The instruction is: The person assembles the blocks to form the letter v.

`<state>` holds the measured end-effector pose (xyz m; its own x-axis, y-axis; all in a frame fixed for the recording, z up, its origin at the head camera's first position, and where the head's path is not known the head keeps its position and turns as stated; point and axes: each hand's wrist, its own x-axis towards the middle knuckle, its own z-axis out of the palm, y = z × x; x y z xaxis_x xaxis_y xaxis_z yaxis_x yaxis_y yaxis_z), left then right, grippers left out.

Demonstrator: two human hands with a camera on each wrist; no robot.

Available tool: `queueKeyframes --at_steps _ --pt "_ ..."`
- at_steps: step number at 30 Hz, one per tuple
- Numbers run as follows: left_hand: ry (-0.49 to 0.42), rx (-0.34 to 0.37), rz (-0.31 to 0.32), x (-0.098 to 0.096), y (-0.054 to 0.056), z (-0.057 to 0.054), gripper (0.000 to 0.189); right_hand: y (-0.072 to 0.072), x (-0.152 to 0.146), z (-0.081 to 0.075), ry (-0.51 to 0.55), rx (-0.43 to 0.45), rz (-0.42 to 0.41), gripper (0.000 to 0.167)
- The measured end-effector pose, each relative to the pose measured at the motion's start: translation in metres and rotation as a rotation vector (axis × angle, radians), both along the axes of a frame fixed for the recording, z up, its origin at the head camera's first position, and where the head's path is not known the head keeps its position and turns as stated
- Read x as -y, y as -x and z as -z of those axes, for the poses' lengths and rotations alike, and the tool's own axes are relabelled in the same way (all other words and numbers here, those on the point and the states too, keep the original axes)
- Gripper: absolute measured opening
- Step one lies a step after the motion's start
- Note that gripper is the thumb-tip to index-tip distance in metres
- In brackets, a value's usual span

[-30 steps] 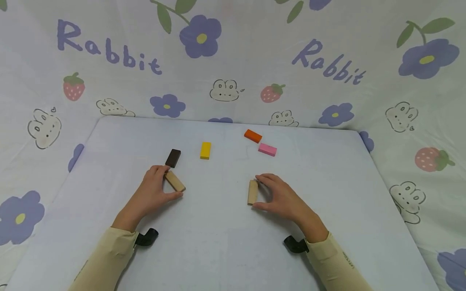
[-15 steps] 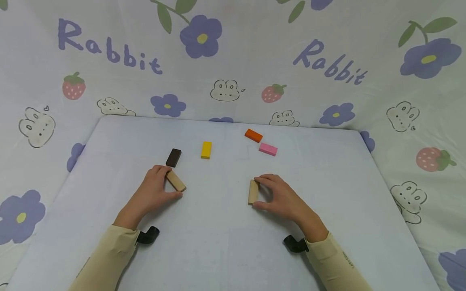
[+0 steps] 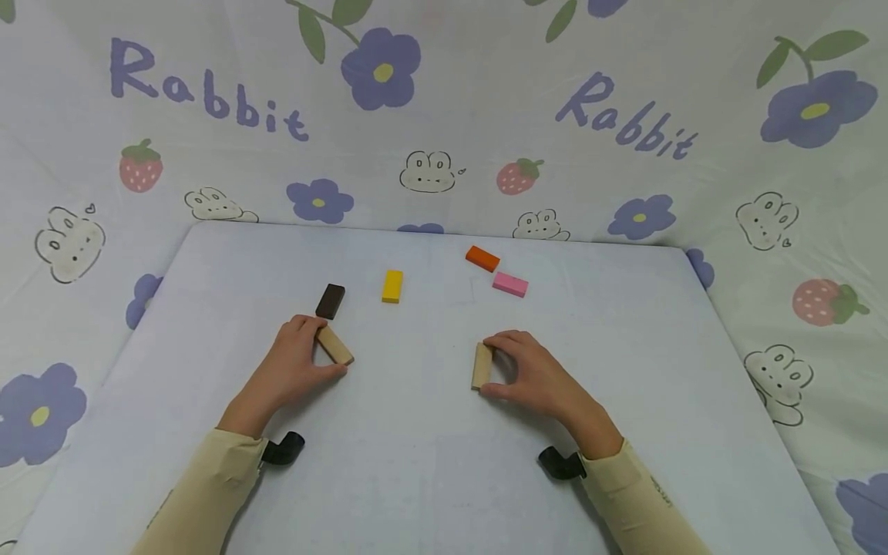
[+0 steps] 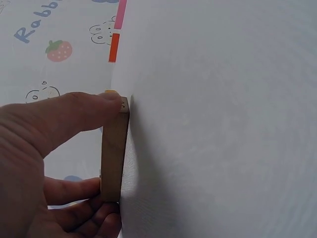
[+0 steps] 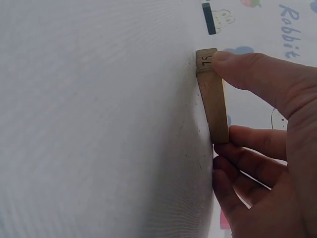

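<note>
I see next to no change over the last second: both hands and all the blocks sit where they were, so I judge the two grips steady. Left of centre in the head view, the left hand (image 3: 294,362) pinches a slanted bare-wood block (image 3: 335,345) by its ends, thumb against fingers. Right of centre, the right hand (image 3: 537,374) grips a second bare-wood block (image 3: 482,367) the same way, and my right wrist view shows printed digits on its thumb end. Both look low against the white worktop (image 3: 416,470), well apart. Just above the left fingertips lies a dark brown block (image 3: 330,301), a yellow block (image 3: 391,286) near the upper middle, and an orange block (image 3: 482,258) just beside a pink block (image 3: 509,284) further right
</note>
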<state>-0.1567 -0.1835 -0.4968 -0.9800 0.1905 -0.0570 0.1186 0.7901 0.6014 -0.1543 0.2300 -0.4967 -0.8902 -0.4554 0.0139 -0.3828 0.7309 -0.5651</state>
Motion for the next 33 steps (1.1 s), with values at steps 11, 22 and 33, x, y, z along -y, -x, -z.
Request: queueKeyframes --at_steps 11,22,33 --pt "-0.004 -0.001 0.009 0.0 0.0 -0.001 0.079 0.0 0.003 -0.001 -0.011 0.002 0.013 0.069" --pt "-0.03 -0.001 0.025 -0.004 -0.004 -0.003 0.078 -0.001 0.004 -0.001 -0.014 0.008 0.033 0.068" --pt "-0.047 -0.013 0.071 -0.011 -0.008 -0.003 0.078 -0.003 0.007 -0.001 -0.018 0.003 0.044 0.069"
